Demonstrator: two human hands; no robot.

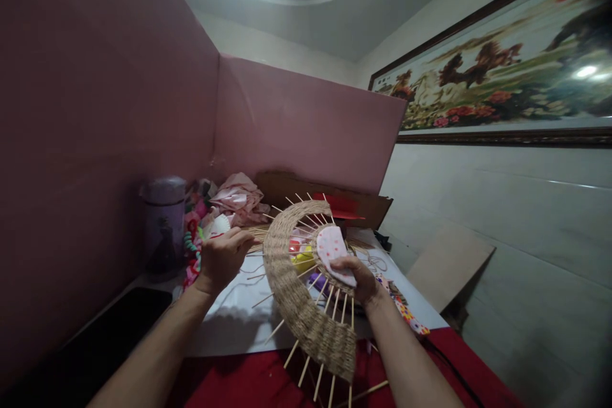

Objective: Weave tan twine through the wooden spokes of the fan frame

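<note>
A woven half-round fan [282,268] of twisted straw cord, with thin sticks radiating out past its rim, is held up over the table. At its inner hub sits a white fabric patch with red dots [331,248]. My right hand [358,277] is closed on this hub, thumb over the patch and fingers behind. Left of the fan, my left hand [227,258] is closed, its fingertips close to the stick ends. What those fingers pinch, if anything, is too small to make out.
Crumpled pink cloth [241,194], colourful trimmings [194,245] and a lidded purple container [165,223] stand at the left. A yellow item [302,259] shows through the fan. Patterned fabric [406,312] lies at the right, and a board [447,264] leans against the wall.
</note>
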